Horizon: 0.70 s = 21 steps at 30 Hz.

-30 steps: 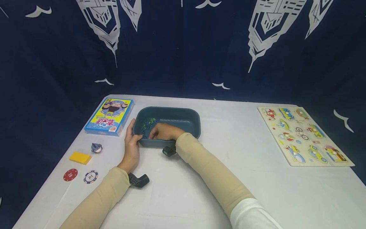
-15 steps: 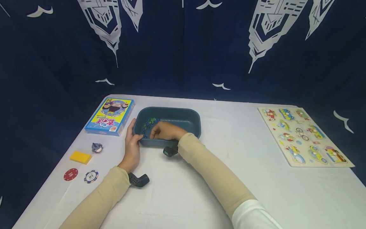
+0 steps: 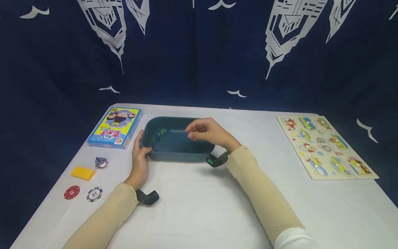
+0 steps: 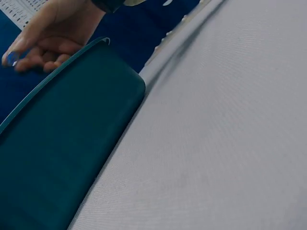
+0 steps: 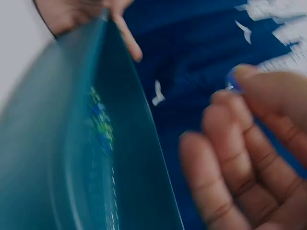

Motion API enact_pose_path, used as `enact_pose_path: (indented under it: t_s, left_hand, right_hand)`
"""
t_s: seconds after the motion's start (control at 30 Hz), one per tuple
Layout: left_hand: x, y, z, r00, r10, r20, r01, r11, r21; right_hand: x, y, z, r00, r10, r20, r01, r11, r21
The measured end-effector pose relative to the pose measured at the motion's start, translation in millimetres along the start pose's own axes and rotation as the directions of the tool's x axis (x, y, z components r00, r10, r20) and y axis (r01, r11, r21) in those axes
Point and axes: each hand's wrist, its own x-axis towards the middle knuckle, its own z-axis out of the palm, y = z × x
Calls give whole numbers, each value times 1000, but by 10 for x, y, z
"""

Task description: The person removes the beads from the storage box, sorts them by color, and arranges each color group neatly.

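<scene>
A dark teal plastic tub [image 3: 178, 157] stands on the white-covered table in the head view. Small shiny marbles [image 3: 160, 134], blue and green, lie inside at its left end. My left hand [image 3: 140, 166] holds the tub's left front corner, thumb on the rim and fingers along the outer wall. Above the tub, my right hand [image 3: 214, 132] pinches one blue marble [image 4: 13, 58] between thumb and fingertips. In the right wrist view that marble [image 5: 233, 80] shows partly behind the thumb, with the other fingers loosely bent.
Left of the tub lie a blue-yellow game box [image 3: 115, 127], a small shark-like figure [image 3: 101, 162], a yellow block [image 3: 83, 173], a red chip [image 3: 72, 192] and a white-blue chip [image 3: 94, 194]. A wooden picture puzzle board [image 3: 324, 147] is at the right.
My right hand has risen from the tub's left end and moved right, a blue marble now in its fingertips. My left hand keeps its hold; the head view has shifted slightly.
</scene>
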Motion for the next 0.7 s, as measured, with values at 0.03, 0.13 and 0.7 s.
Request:
enact_pose_path:
  t_s: [0.03,0.13,0.7]
  left_hand:
    - [-3,-1,1,1000,1,1,-1,1000,-5]
    - [-4,1,0,1000,2,2,-2,1000,-17]
    - [-27,26,9,1000,20,16,-20,1000,-18]
  right_hand:
    - [-51,30,-66,999,9,-45,-8,999,33]
    - [-188,161,-251,980,36,-196,-18,996,90]
    - [-571,1001,-599,836,255,-486,-284,959,13]
